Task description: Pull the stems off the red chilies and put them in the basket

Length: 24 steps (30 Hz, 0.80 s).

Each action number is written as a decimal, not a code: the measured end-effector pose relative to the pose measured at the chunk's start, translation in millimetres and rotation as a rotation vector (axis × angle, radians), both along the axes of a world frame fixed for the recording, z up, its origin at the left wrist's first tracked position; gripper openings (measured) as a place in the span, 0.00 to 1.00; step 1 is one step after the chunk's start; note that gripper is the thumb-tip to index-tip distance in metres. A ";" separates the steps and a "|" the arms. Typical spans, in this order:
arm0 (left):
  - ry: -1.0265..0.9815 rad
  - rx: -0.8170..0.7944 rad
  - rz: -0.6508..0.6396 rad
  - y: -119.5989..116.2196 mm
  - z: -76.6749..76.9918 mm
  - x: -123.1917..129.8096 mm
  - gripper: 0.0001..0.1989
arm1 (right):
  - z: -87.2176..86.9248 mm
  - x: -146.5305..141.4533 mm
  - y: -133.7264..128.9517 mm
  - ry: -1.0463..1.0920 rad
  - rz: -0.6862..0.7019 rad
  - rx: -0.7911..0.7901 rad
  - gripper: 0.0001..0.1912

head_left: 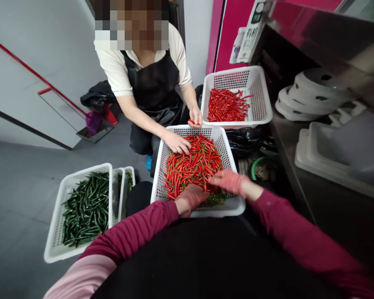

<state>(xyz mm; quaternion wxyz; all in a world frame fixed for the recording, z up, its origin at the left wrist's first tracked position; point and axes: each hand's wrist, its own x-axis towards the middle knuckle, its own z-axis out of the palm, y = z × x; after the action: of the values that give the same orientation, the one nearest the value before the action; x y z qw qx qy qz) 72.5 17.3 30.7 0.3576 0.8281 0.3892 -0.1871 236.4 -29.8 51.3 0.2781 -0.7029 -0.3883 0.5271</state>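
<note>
I see the red chillies (pixel 195 164) heaped in a white basket (pixel 156 182), directly ahead of both my hands. My gloved right hand (pixel 229 181) is loosely open, fingers touching the heap; my left hand (pixel 193 197) dips in at the near side, its grip hidden from me. Opposite, a person (pixel 152 83) reaches in. Green chillies (pixel 86 209) fill another basket (pixel 56 241) over the grey floor (pixel 15 182), beside a pale wall (pixel 34 74).

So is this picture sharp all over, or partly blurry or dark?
Head view: central red peppers fairly crisp; stacked trays at right soft, seemingly stretched toward the edge; black clothing at the bottom too dark for detail; pixel blocks over the other person's head.
</note>
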 end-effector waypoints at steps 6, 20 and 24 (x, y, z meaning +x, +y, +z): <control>-0.150 -0.073 -0.069 3.1 14.8 -21.3 0.17 | -40.9 -52.3 -33.5 -0.214 -0.069 0.150 0.10; 0.119 0.361 -0.355 11.8 28.2 -16.3 0.18 | -9.5 -42.1 -33.2 0.282 -0.205 -0.065 0.08; 0.376 0.234 -0.339 -1.1 10.7 7.2 0.15 | -15.8 -16.7 -40.8 0.529 -0.453 0.026 0.10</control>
<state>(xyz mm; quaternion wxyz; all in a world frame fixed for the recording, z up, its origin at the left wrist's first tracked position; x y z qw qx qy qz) 79.6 16.2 41.5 0.1447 0.8677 0.3237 -0.3482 219.7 -70.6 35.5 0.4879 -0.6068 -0.1435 0.6109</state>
